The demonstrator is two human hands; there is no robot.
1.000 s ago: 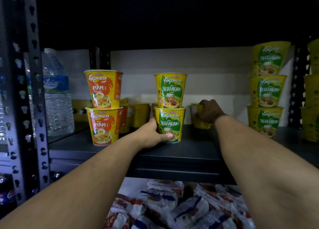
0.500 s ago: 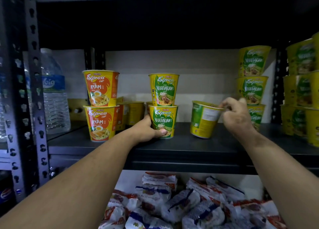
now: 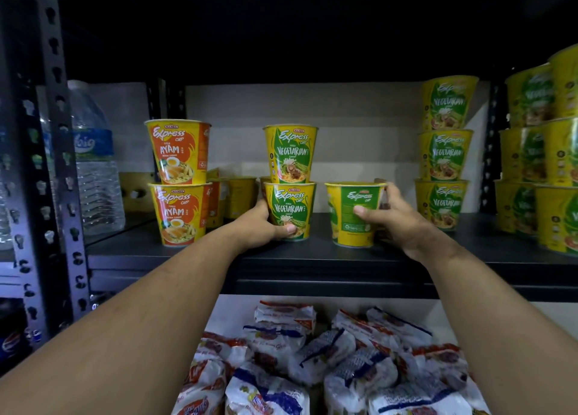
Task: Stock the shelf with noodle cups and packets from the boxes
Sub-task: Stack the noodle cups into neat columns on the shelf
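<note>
On the black shelf [image 3: 312,258] my left hand [image 3: 266,227] grips the lower yellow-green vegetarian cup [image 3: 291,209], which carries a second vegetarian cup [image 3: 291,153] on top. Just to its right, my right hand [image 3: 394,219] holds a single vegetarian cup [image 3: 352,212] upright on the shelf, thumb on its front and fingers round its right side. Two orange Ayam cups [image 3: 179,183] stand stacked at the left. Noodle packets [image 3: 312,361] lie heaped on the level below.
A stack of three vegetarian cups [image 3: 445,151] stands at the right, with more stacks [image 3: 541,151] beyond a dark upright. More cups [image 3: 233,197] sit at the back. A large water bottle [image 3: 93,164] stands left of the perforated post [image 3: 59,164].
My right hand has brought the single vegetarian cup from the back to the shelf front and set it upright beside the stack. My left hand has stayed on the lower cup.
</note>
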